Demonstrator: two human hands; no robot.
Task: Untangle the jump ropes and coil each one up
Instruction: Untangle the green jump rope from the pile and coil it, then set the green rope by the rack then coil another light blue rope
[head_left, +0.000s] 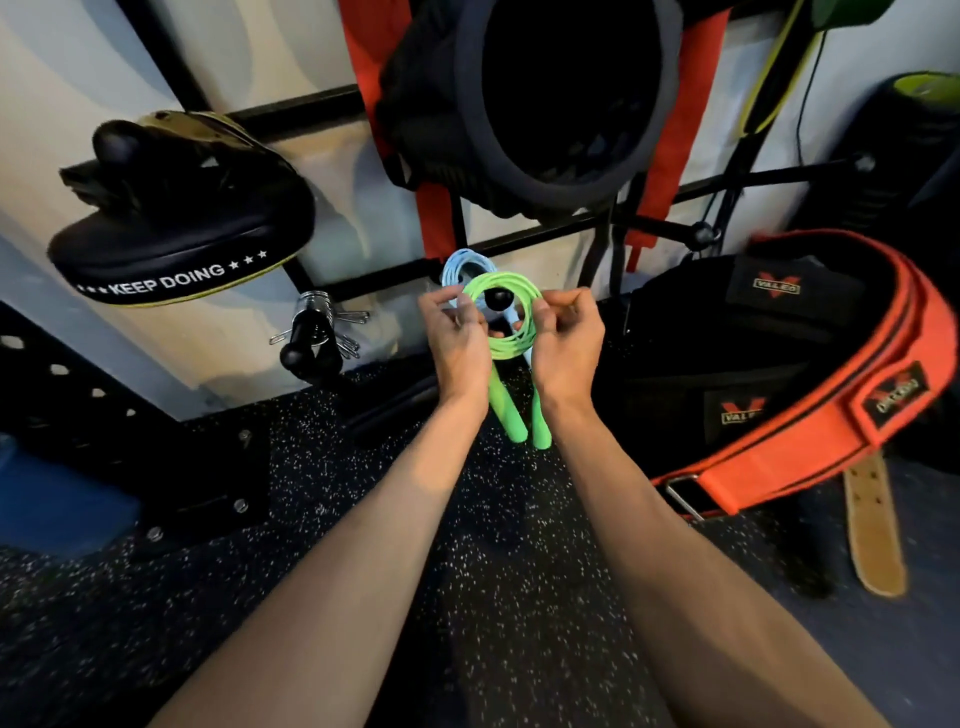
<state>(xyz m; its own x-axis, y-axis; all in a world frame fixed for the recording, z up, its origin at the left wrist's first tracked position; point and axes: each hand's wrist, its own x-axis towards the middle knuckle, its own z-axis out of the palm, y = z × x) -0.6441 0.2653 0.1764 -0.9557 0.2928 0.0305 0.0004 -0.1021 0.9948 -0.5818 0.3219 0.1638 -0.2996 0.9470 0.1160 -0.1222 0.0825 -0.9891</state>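
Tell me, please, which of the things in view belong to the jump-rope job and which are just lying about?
Part of the job:
- coiled green plastic jump rope, held by left hand and right hand
- coiled light-blue jump rope behind it

Just lying about:
- black padded focus mitt
- orange-and-black lifting belt
- tan leather strap
- metal spring clips

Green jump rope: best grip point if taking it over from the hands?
Take the green jump rope by its two handles, coming from below. They hang side by side under the coil, free of both the left hand and right hand pinching the coil's sides.
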